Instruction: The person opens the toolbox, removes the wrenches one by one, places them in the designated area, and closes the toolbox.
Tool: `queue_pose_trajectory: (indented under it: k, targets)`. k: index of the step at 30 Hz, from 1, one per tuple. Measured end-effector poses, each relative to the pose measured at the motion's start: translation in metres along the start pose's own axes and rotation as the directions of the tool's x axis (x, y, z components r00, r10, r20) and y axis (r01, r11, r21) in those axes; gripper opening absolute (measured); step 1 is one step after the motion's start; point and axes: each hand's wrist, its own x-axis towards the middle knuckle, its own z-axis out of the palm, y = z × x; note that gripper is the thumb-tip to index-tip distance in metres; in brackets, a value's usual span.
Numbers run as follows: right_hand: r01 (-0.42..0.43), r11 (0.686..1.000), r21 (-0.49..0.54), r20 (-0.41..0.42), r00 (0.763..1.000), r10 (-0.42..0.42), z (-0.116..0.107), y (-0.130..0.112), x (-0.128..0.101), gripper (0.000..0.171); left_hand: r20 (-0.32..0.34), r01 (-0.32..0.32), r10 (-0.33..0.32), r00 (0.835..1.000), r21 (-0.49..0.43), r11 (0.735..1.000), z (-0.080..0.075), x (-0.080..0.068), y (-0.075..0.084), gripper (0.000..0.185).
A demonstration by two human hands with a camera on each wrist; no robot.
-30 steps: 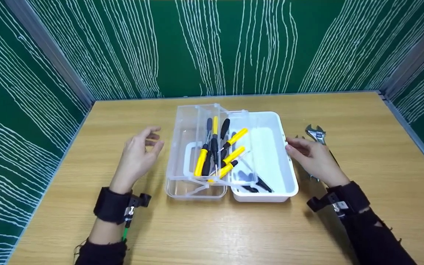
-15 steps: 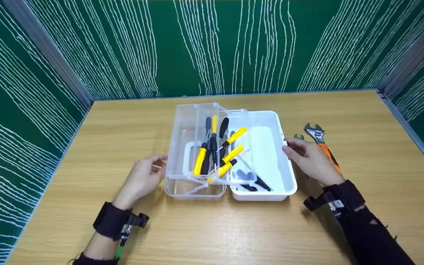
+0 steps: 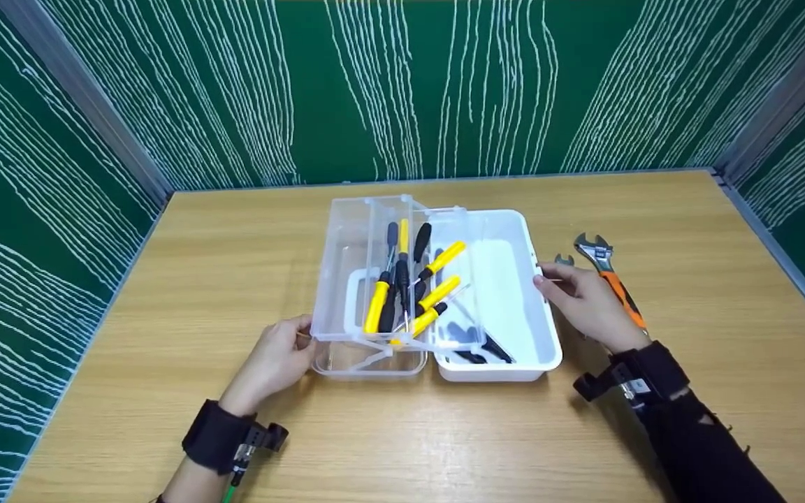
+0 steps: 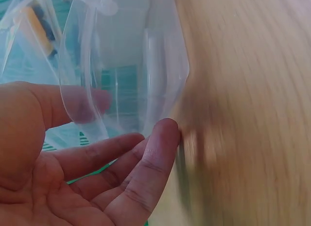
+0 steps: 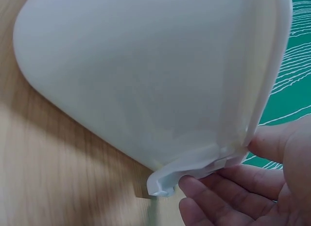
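An open toolbox has a white base on the right and a clear lid folded out on the left. Clear plastic trays span above both, with several yellow-and-black screwdrivers inside. My left hand grips the lid's left edge; in the left wrist view its thumb shows through the clear plastic, fingers on the near side. My right hand holds the base's right rim, thumb on the rim and fingers under the white latch. Dark-handled tools lie in the base.
An adjustable wrench with an orange-and-black handle lies right of the base, beside my right hand. Another wrench head peeks out behind that hand. A green wall with white lines closes off the table's back.
My left hand has come down and right, from beside the toolbox to the lid's edge. The right hand stays at the base's rim. The toolbox keeps its place.
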Motion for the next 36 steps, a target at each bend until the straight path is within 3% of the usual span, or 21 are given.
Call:
queue_pose_trajectory:
  k: [18,26,36]
  targets:
    - [0.007,1.0,0.01,0.004,1.0,-0.007,-0.001,0.003,-0.002,0.066,-0.006,-0.025,0.025,1.0,0.001,1.0,0.0,-0.005,0.0,0.045]
    - [0.001,1.0,0.006,0.004,1.0,-0.001,0.001,0.002,-0.001,0.066,0.02,0.013,-0.012,1.0,-0.051,0.999,-0.005,-0.005,0.0,0.045]
    - [0.001,1.0,0.006,0.012,1.0,-0.002,0.0,0.004,0.001,0.066,-0.001,0.05,-0.05,0.999,-0.136,0.989,-0.012,-0.01,0.011,0.048]
